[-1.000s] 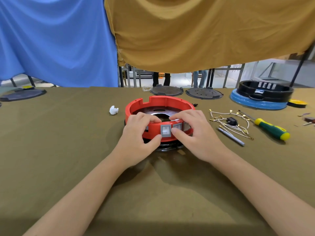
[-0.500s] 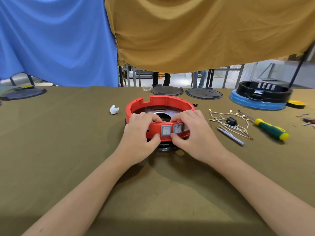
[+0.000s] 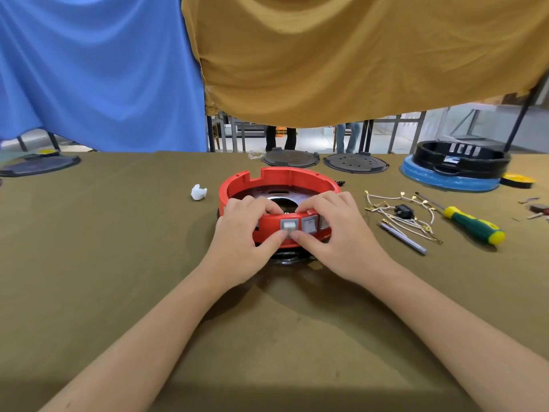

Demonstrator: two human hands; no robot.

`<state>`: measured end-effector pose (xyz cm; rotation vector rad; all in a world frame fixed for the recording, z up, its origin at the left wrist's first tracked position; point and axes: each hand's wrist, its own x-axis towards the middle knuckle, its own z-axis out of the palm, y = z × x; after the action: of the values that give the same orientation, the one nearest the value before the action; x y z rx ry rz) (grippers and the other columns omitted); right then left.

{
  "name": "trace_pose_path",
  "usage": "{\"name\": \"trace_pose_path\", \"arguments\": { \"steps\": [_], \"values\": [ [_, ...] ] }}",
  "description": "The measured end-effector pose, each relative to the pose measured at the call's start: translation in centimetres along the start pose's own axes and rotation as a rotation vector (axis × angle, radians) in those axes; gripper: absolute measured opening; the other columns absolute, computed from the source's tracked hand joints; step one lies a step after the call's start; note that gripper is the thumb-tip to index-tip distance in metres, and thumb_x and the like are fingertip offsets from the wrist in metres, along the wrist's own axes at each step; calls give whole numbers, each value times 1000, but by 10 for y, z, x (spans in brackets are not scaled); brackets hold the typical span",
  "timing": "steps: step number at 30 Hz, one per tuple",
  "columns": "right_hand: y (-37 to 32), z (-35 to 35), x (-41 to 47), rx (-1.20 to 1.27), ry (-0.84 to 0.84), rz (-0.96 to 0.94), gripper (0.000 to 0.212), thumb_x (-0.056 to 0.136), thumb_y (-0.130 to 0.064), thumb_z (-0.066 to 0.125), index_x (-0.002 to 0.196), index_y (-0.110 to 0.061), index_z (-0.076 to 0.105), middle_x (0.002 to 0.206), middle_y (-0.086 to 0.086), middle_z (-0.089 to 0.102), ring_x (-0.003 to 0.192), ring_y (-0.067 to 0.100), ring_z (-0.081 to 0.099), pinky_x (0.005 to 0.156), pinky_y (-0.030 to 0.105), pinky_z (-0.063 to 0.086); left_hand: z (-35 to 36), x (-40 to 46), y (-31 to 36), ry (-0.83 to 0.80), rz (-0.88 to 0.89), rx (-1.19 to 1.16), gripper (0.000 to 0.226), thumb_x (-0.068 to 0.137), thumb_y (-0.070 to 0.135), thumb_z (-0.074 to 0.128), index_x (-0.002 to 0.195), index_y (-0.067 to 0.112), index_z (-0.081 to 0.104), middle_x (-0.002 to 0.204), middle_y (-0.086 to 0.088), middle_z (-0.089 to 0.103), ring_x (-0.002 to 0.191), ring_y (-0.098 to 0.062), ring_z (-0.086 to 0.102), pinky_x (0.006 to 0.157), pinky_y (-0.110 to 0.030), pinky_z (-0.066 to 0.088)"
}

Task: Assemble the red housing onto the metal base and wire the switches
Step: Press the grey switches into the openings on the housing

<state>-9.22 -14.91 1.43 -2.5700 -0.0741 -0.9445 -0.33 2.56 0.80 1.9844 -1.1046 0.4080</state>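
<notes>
Both my hands clasp the near wall of the red housing (image 3: 279, 179): left hand (image 3: 240, 233) and right hand (image 3: 341, 233) curl fingers over its rim, thumbs meeting under the left of two visible switches (image 3: 289, 225), equally near. The metal base (image 3: 289, 257) lies beneath. The wire bundle (image 3: 398, 214) waits rightward, nearer my right hand, beside one screwdriver (image 3: 472, 224).

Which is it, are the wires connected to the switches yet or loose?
Loose: the wires lie in a bundle on the table, right of the red housing.
</notes>
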Motion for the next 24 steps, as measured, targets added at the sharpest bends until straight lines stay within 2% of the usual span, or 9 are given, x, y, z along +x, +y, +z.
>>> {"name": "trace_pose_path", "arguments": {
  "steps": [5,7,10,14,17,19,21,24],
  "values": [
    [4,-4,1,79,-12,22,32,88,-48,65,112,-26,67,106,-16,59,108,5,41,85,11,34,-3,-2,-2,-2,-14,-53,24,85,45,63,105,31,63,98,15,59,103,-10,45,91,-42,45],
    [3,-3,0,69,-7,12,32,89,-48,64,112,-26,67,107,-16,59,108,5,41,86,10,32,-3,-2,-1,8,-21,-67,23,86,47,62,102,30,65,96,16,60,102,-9,46,91,-40,45],
    [3,-2,0,72,3,16,26,90,-42,65,111,-26,68,107,-15,60,109,6,42,87,11,32,-1,0,2,33,-54,-88,19,87,44,59,97,29,66,93,13,62,101,-10,46,90,-45,45],
    [4,-5,2,91,-17,23,22,92,-37,64,112,-27,68,110,-16,59,110,4,40,90,18,34,-1,0,1,24,-66,-91,20,86,43,59,97,28,66,94,14,62,101,-8,46,91,-41,45],
    [7,-11,2,70,0,51,27,93,-38,63,119,-28,65,124,-14,55,125,5,32,104,33,31,-7,0,-4,15,-78,-119,18,85,44,62,94,29,65,94,15,62,102,-7,46,88,-30,45],
    [7,-14,0,36,-70,70,34,93,-44,61,124,-30,61,133,-12,51,134,8,28,112,42,27,-15,1,-9,10,-102,-136,18,85,45,70,90,28,64,95,9,62,102,-10,46,85,-26,43],
    [5,-14,-2,3,-158,50,39,93,-48,60,127,-31,59,131,-14,52,132,6,30,112,47,29,-22,1,-12,17,-128,-159,17,86,42,73,89,28,64,98,6,59,105,-12,46,86,-28,43],
    [3,-15,-4,27,-134,2,37,91,-47,63,125,-34,62,121,-21,56,121,2,36,107,47,33,-26,-2,-9,54,-100,-137,17,82,44,61,97,36,66,108,16,54,116,-7,42,101,-37,38]
  ]
}}
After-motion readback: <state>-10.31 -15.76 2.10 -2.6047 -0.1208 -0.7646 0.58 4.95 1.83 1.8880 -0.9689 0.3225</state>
